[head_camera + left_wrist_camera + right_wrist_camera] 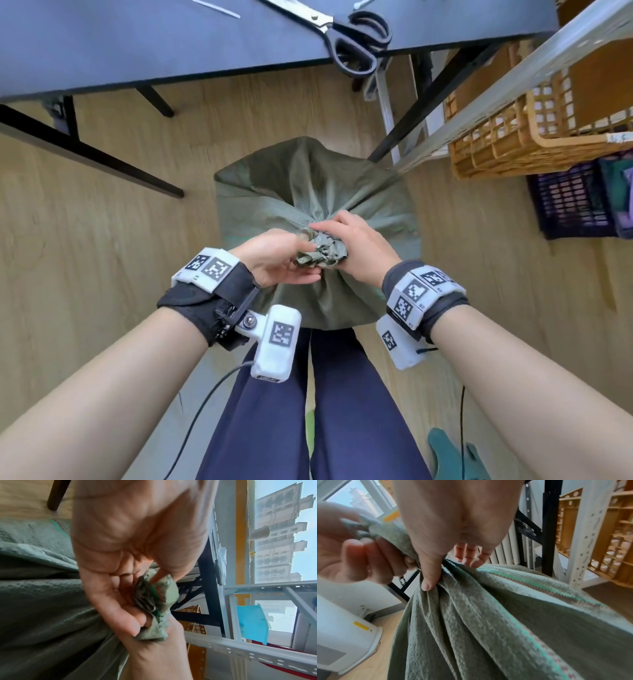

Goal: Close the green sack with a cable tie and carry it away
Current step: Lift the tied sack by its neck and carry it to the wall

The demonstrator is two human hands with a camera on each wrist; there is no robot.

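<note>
The green woven sack (pixel 301 185) stands on the wooden floor in front of my legs, its mouth gathered into a crumpled bunch (pixel 322 255). My right hand (pixel 342 236) grips the neck just under the bunch, thumb (pixel 429 580) pressed into the folds. From the other side my left hand (pixel 294 263) holds the bunch (pixel 154 601), its fingers curled round it. A thin white strip, probably a cable tie (pixel 216 8), lies on the table far from both hands. No tie shows round the neck.
A dark table (pixel 137 44) with black-handled scissors (pixel 356 37) stands ahead. At the right are a grey metal rack (pixel 513 85), a wicker basket (pixel 534 137) and a dark crate (pixel 572 205). A white appliance (pixel 342 635) sits on the floor.
</note>
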